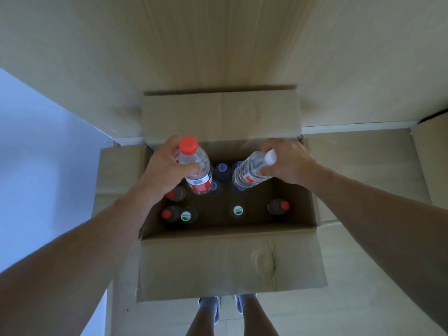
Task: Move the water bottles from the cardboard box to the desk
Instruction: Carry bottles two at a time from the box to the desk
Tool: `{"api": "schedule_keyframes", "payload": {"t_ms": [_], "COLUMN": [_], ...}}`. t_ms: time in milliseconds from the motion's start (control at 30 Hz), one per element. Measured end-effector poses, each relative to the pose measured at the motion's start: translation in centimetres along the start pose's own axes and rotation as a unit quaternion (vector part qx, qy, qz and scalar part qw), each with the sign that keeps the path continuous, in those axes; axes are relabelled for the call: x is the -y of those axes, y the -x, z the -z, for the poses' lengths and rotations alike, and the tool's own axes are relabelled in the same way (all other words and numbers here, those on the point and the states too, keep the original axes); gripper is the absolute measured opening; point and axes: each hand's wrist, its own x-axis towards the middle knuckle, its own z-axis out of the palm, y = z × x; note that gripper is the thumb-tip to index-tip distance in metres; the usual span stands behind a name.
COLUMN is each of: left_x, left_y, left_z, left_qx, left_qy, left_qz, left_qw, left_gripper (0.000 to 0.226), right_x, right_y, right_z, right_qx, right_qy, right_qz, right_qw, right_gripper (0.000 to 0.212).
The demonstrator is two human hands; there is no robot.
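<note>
- Cardboard box [228, 260]: brown corrugated board, rectangular, four flaps folded outward; the near flap at 6 o'clock is creased and dented. It stands on a pale floor against a wood-grain panel at 12 o'clock.
- Left hand [164, 170]: fingers and thumb curled round the shoulder of the red-capped bottle [195, 166], a clear ribbed plastic bottle with a red and white label, held nearly upright above the box's 10 o'clock corner.
- Right hand [287, 161]: fingers wrapped round the neck end of the white-capped bottle [252, 170], clear ridged plastic, tilted with its cap toward 2 o'clock, over the box's far right part.
- Bottles in the box [237, 210]: upright on the dark floor of the box, seen cap-down; red caps at 3, 8 and 9 o'clock, green-and-white caps near 6, dark blue caps at 12, partly hidden by the two held bottles.
- Second cardboard sheet [363, 170]: flat, at 3 o'clock.
- Feet in grey socks [211, 309]: at 6 o'clock, below the near flap.
</note>
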Motion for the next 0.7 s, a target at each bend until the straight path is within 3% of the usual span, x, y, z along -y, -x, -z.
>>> {"api": "schedule_keyframes", "payload": {"t_ms": [100, 300, 533, 700], "left_x": [-2.9, -10.0, -18.4, -24.2], "left_y": [0.5, 2.3, 5.5, 8.3], "left_z": [1.3, 3.7, 4.5, 4.9], "left_qx": [0.020, 0.061, 0.066, 0.091], "left_qy": [0.102, 0.161, 0.203, 0.274], "left_qz": [0.020, 0.061, 0.110, 0.156], "left_qw": [0.994, 0.983, 0.971, 0.945], "left_gripper": [0.040, 0.042, 0.026, 0.045], "right_x": [0.8, 3.9, 7.3, 8.4], "right_y": [0.8, 3.1, 7.4, 10.1], "right_z": [2.2, 8.5, 15.5, 19.2], "right_qx": [0.007, 0.023, 0.076, 0.044], "right_qy": [-0.069, -0.228, -0.471, -0.602], "right_qz": [0.012, 0.027, 0.034, 0.004], "right_qw": [0.998, 0.973, 0.878, 0.797], "right_gripper": [0.042, 0.041, 0.053, 0.029]}}
